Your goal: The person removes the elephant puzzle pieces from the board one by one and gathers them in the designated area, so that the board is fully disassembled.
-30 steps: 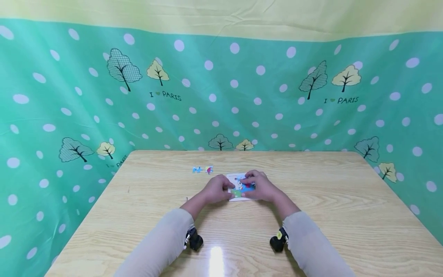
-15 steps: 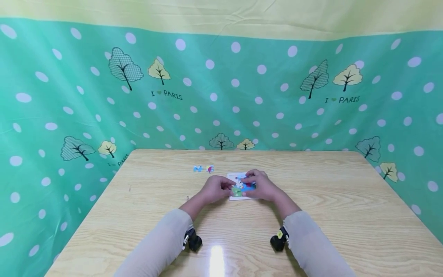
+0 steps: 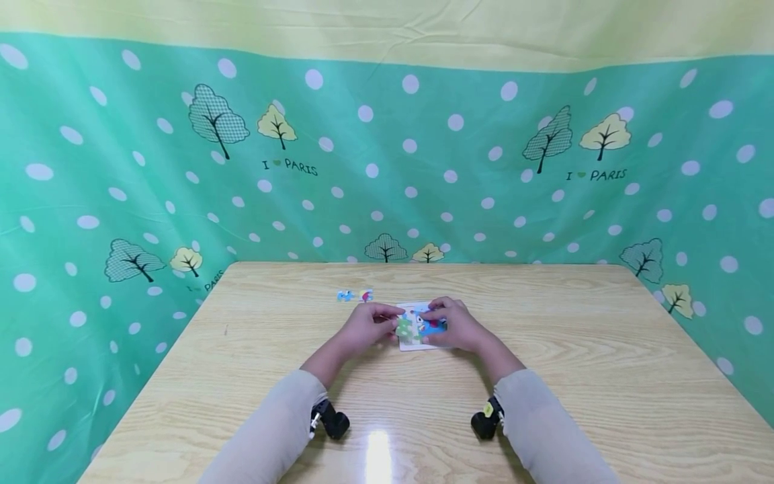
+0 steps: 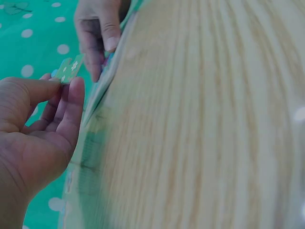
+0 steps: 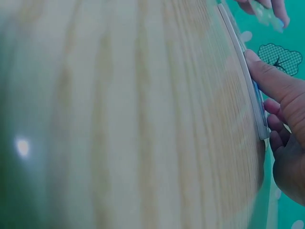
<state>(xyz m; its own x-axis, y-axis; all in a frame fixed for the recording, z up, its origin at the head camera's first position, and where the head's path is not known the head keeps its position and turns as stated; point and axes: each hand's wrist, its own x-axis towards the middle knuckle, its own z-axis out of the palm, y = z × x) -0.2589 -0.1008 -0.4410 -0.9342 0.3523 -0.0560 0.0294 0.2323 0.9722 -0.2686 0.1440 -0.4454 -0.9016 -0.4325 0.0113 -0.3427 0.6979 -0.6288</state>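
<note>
On the wooden tabletop [image 3: 605, 336], the right hand [image 3: 458, 327] holds the puzzle board [image 3: 412, 347], while the left hand [image 3: 365, 327] pinches the green piece [image 4: 69, 70], newly raised off it and so apparently unseated.

**Your left hand [image 3: 361, 329] has drawn the green puzzle piece [image 3: 404, 326] up and leftward**

A second ago you had the piece low on the white board [image 3: 408, 347], close beside your right thumb [image 3: 431, 339]. Now it sits farther left and farther from you in the head view, blurred, and the left wrist view shows it raised clear of the board, pinched at your fingertips. Your left fingers, which reached farther over the board, have pulled back toward its left edge. Your left sleeve [image 3: 272, 423] and the wrist camera [image 3: 334, 422] on that arm have shifted left too.
</note>
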